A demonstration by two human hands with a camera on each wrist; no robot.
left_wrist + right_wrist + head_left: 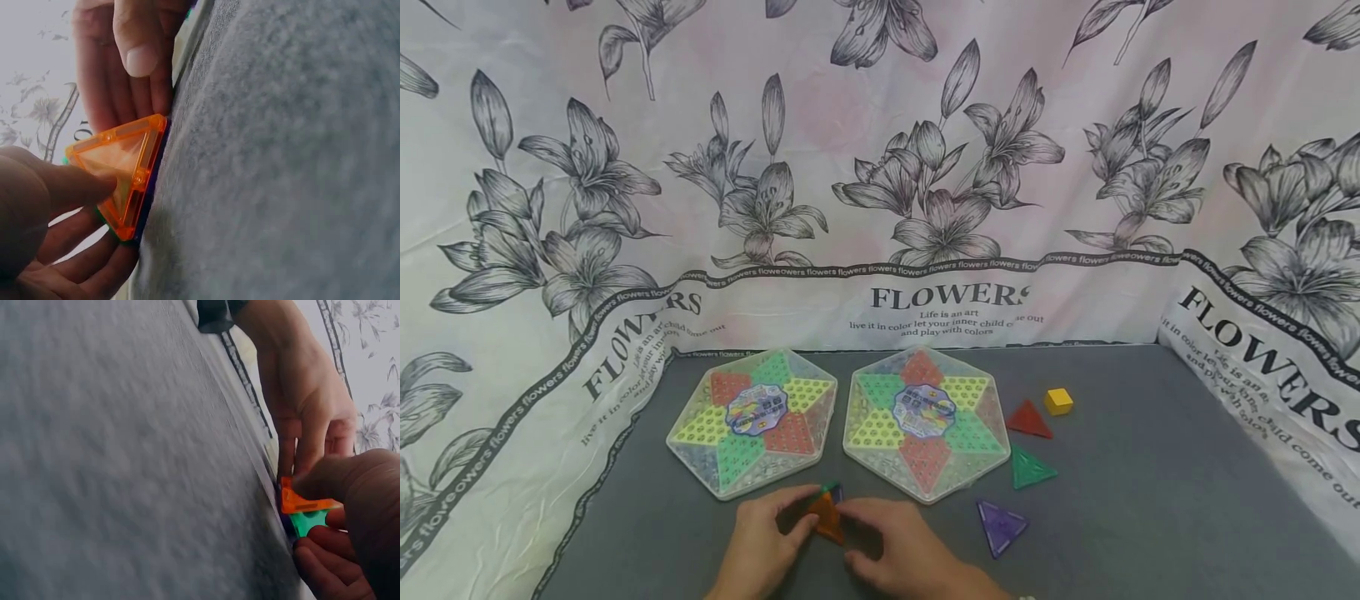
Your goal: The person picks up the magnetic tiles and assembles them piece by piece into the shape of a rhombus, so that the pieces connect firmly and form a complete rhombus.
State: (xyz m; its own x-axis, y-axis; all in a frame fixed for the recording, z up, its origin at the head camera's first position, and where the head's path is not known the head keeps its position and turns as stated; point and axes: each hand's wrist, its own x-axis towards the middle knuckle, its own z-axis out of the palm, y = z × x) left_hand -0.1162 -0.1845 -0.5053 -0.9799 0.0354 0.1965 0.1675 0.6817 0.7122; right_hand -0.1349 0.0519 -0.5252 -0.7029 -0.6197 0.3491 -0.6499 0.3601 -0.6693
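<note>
Orange [827,517] [142,172] [312,505], green [309,522] and purple translucent triangular tiles are together between the hands; how they join cannot be told. The left hand [766,533] [56,212] [306,387] pinches them, thumb on the orange face and fingers behind. From the other side, the right hand [906,546] [128,62] [356,512] touches them with nearly straight fingers, its thumb standing off the tiles in the head and left wrist views.
Two hexagonal clear boxes [688,450] [868,479] with coloured star patterns lie behind the hands. To the right are a red triangle [1030,419], a green triangle [1030,468], a purple triangle [1000,527] and a yellow cube [1058,402]. A flowered cloth [790,308] hangs behind.
</note>
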